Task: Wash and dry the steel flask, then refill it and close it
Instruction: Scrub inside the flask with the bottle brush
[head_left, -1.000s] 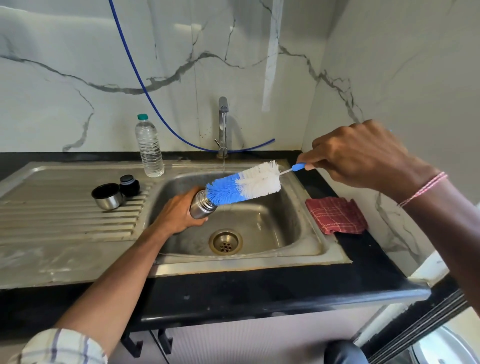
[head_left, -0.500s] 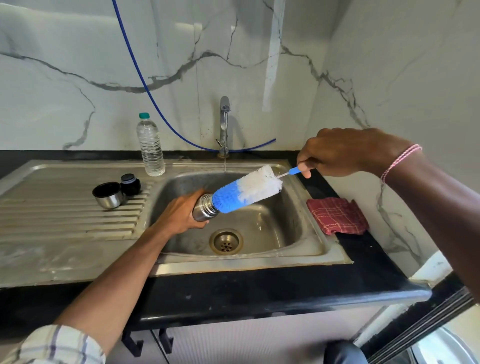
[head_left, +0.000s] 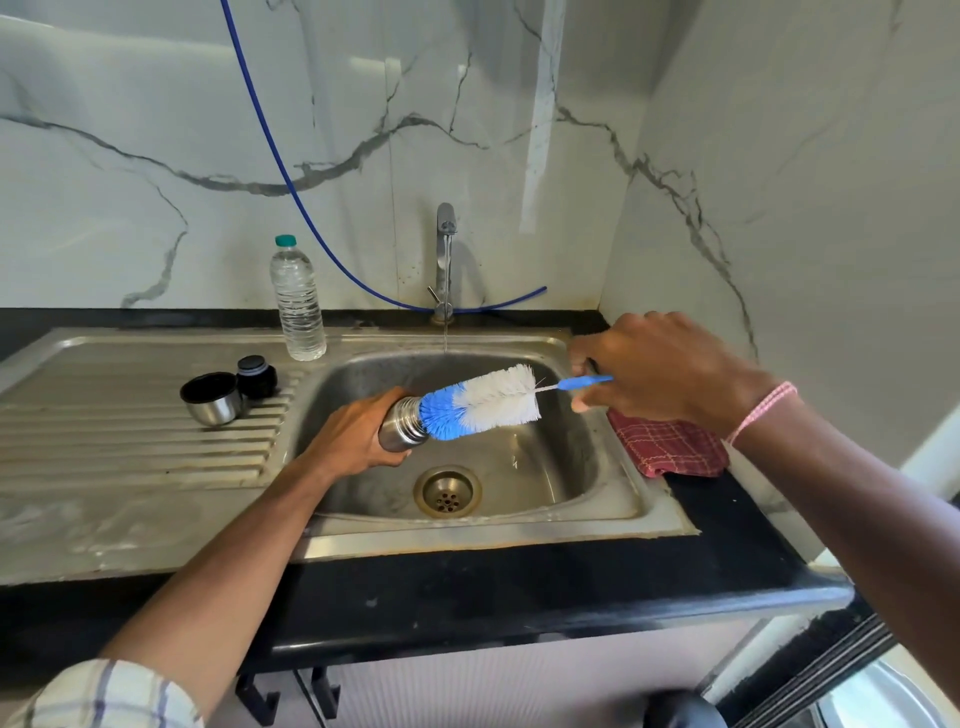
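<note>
1 head cam, wide-angle, looks fwd/down over sink (head_left: 493, 538), close.

You've got bright, even daylight; glare streaks on the marble wall (head_left: 540, 130) and sink rim (head_left: 467, 540); wide-angle lens bends the edges, sleeve (head_left: 104, 696) bottom-left is soft

flask (head_left: 397, 431): over the sink (head_left: 467, 535), in the left hand (head_left: 353, 441), mouth facing right
brush (head_left: 483, 400): tip at the flask's mouth, handle in the right hand (head_left: 660, 369)
cup (head_left: 212, 399), stopper (head_left: 256, 375): side by side on the drainboard (head_left: 130, 441), left of the sink
bottle (head_left: 297, 301): behind them
tap (head_left: 444, 260): behind the sink
cloth (head_left: 670, 447): right of the sink
</note>
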